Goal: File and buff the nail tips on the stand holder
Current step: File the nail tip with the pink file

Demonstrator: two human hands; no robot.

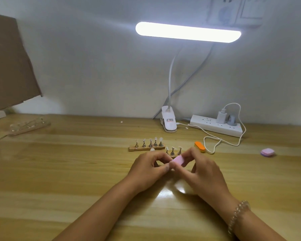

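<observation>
Beaded bracelet point(238, 218) circles the right wrist above the desk's point(59, 171) near edge. Beyond it the right hand point(205, 173) pinches a pink buffer block point(178, 160), while the left hand point(148, 169) curls its fingers point(159, 156) against the block's near end; what they hold is hidden. Just behind, mid-desk, sits the stand holder point(146, 148) with 5 nail tips point(155, 139), a second holder point(172, 151) showing 3, and an orange buffer point(200, 146) beside it.
</observation>
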